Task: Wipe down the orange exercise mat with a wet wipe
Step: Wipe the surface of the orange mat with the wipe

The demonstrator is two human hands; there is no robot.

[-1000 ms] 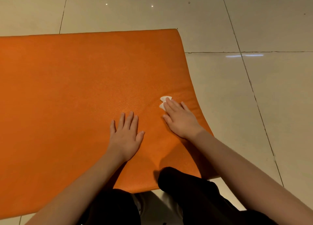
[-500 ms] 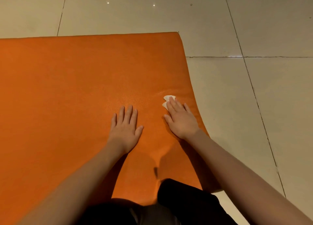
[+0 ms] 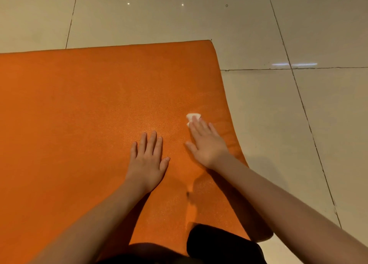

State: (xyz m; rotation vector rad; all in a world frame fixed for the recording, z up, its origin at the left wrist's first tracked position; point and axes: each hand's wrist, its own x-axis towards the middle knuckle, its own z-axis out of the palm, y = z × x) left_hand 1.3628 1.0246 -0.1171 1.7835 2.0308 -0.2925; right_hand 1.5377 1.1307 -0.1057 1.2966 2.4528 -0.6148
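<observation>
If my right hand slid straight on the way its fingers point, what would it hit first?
Nothing, as far as the picture shows. The right hand, with the wet wipe under its fingertips, points away and slightly left; ahead lies only bare orange mat up to its far edge, then tiled floor.

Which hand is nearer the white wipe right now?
Right. The right hand presses on the wipe, covering most of it; the left hand lies flat on the mat, apart from the wipe, to its left.
</observation>
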